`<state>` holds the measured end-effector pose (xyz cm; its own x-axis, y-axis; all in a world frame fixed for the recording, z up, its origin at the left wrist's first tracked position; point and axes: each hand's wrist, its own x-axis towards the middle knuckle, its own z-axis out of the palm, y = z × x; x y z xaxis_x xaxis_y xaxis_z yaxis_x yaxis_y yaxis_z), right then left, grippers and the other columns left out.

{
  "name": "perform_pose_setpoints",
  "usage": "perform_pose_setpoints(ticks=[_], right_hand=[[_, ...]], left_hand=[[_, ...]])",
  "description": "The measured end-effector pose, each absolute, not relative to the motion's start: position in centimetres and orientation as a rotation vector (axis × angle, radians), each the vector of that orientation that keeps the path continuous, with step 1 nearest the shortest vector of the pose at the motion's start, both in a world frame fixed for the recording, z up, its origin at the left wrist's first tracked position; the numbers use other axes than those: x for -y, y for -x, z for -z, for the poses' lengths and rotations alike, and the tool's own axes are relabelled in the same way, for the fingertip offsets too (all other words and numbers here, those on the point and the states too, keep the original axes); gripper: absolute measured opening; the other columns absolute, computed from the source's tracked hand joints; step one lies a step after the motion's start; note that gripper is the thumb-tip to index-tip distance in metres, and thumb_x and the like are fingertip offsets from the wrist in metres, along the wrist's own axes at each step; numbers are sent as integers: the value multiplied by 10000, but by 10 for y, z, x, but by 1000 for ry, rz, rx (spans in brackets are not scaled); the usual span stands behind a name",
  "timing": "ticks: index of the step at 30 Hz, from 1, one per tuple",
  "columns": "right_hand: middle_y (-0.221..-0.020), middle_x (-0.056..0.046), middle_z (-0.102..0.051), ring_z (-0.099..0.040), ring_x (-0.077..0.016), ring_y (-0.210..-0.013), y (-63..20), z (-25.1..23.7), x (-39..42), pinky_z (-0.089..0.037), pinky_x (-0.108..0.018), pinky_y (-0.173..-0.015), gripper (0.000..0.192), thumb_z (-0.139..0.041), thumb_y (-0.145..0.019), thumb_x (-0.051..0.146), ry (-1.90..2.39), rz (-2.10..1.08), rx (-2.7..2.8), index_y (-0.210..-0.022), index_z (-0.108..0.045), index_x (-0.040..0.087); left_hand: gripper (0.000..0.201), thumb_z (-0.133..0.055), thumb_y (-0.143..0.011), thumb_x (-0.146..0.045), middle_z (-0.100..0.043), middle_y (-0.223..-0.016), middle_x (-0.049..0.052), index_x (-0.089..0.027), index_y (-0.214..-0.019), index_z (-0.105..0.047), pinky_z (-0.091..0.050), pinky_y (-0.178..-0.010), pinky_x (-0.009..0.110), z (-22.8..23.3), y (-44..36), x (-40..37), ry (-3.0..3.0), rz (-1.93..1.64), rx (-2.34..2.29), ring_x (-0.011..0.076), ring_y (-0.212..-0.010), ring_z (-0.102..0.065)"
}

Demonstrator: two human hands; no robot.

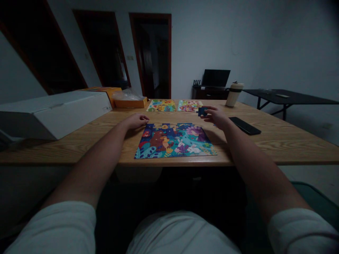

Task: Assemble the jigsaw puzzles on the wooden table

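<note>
A colourful jigsaw puzzle (pixel 174 141) lies flat on the wooden table (pixel 278 141) in front of me, its top edge uneven. My left hand (pixel 136 121) rests on the table at the puzzle's upper left corner, fingers loosely curled, holding nothing I can see. My right hand (pixel 215 115) hovers just beyond the puzzle's upper right corner and pinches a dark blue puzzle piece (pixel 201 111) between its fingertips.
Two smaller finished puzzles (pixel 161 105) (pixel 189 105) lie farther back. An orange box (pixel 129 102) and a long white box (pixel 53 111) sit at the left. A black phone (pixel 245 125) and a cream cup (pixel 234 94) are at the right. A dark side table (pixel 291 96) stands beyond.
</note>
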<state>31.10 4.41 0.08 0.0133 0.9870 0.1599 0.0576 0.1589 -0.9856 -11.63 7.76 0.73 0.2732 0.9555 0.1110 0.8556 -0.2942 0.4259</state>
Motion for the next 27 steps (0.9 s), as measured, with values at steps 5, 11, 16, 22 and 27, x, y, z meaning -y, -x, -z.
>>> perform_pose_setpoints(ticks=[5, 11, 16, 22, 27], right_hand=[[-1097, -106, -713, -704, -157, -794, -309, -2, -42, -554, -246, -642, 362, -541, -861, 157, 1120, -1085, 1318, -1215, -612, 181], [-1129, -115, -709, -704, -173, -851, -308, -3, -39, -563, -268, -692, 351, -529, -876, 192, 1120, -1114, 1337, -1219, -603, 179], [-1043, -98, -721, -707, -166, -812, -305, -3, -38, -562, -295, -705, 274, -531, -865, 182, 1106, -1134, 1319, -1122, -628, 188], [-1035, -69, -721, -684, -137, -795, -308, -4, -36, -534, -249, -671, 241, -539, -872, 219, 1147, -1116, 1325, -1092, -638, 212], [-885, -43, -716, -633, -106, -675, -281, 2, -46, -482, -191, -558, 144, -556, -873, 194, 1181, -1083, 1371, -979, -654, 190]], left_hand=[[310, -598, -781, -333, -718, -1099, 101, -189, -1025, -724, -479, -845, 309, -8, 117, -78, -2260, -489, -1657, 231, -956, -653], [302, -600, -777, -349, -714, -1126, 100, -199, -1008, -724, -475, -874, 308, -10, 116, -75, -2258, -479, -1658, 233, -992, -649], [293, -614, -766, -347, -719, -1110, 105, -202, -996, -724, -481, -860, 323, -10, 115, -74, -2249, -502, -1647, 242, -972, -656], [272, -625, -769, -349, -724, -1082, 100, -204, -976, -729, -485, -836, 306, -8, 118, -74, -2255, -510, -1660, 233, -962, -658], [323, -590, -813, -324, -726, -1067, 94, -167, -1069, -709, -501, -814, 294, -9, 97, -81, -2232, -647, -1631, 217, -930, -662]])
